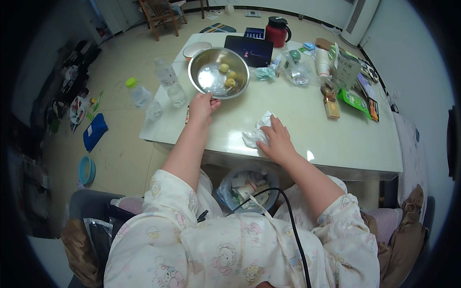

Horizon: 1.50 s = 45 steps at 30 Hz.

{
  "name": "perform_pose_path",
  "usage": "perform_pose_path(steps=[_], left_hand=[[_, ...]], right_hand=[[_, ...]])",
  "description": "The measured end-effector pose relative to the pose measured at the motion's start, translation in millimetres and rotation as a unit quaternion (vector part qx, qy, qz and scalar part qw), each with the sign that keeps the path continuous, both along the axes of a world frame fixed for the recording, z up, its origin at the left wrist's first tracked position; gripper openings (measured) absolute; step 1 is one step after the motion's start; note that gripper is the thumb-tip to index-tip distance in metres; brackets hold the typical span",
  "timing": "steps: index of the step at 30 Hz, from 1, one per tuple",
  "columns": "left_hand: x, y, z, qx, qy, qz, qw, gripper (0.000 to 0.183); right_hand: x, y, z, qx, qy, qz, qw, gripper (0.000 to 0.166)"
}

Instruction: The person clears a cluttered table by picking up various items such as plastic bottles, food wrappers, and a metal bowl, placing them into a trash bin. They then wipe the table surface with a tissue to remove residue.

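Observation:
My left hand [202, 108] grips the near rim of a stainless steel bowl [207, 81]. Inside the bowl lie three round yellow-green fruits [230, 82], grouped toward its right side. My right hand [278, 140] rests on a crumpled white tissue [257, 135] near the front edge of the white table [230, 115], with its fingers over the tissue's right side. Left of the bowl stand clear plastic bottles, one with a label [171, 82] and one with a green cap [138, 94]. Behind the steel bowl is a white bowl [196, 48], partly covered by it.
A tablet [249, 50] and a red thermos jug [277, 32] stand at the back. Clear plastic bags [298, 70], stacked paper cups [322, 63], a cigarette pack [332, 108] and a green packet [354, 103] occupy the right side. A lined trash bin [225, 196] sits between my knees.

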State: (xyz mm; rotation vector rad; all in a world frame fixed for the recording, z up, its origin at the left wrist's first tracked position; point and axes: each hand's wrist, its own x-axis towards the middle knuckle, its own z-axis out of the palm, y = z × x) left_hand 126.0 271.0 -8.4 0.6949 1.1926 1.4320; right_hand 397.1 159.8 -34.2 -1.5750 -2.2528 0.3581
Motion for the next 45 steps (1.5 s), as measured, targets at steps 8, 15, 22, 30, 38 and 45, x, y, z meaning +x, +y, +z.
perform_pose_path(steps=[8,15,22,30,38,45], left_hand=[[15,-34,14,-0.018,0.05,-0.068,0.996,0.015],[27,-49,19,0.008,0.071,-0.094,0.993,0.016],[29,-47,14,0.018,0.157,-0.088,0.983,0.019],[33,-54,17,0.034,0.18,-0.1,0.978,0.02],[35,-57,15,0.052,0.23,-0.11,0.966,0.02],[37,-58,17,0.053,0.255,-0.129,0.957,0.02]], right_hand=[[1,2,0,-0.021,-0.015,-0.009,1.0,0.054],[2,5,0,-0.032,-0.01,-0.018,0.999,0.053],[0,5,1,-0.041,-0.018,-0.02,0.999,0.055],[2,5,3,-0.051,-0.014,-0.004,0.999,0.059],[2,6,0,-0.049,-0.015,-0.004,0.999,0.061],[2,6,2,-0.055,-0.019,-0.008,0.998,0.061]])
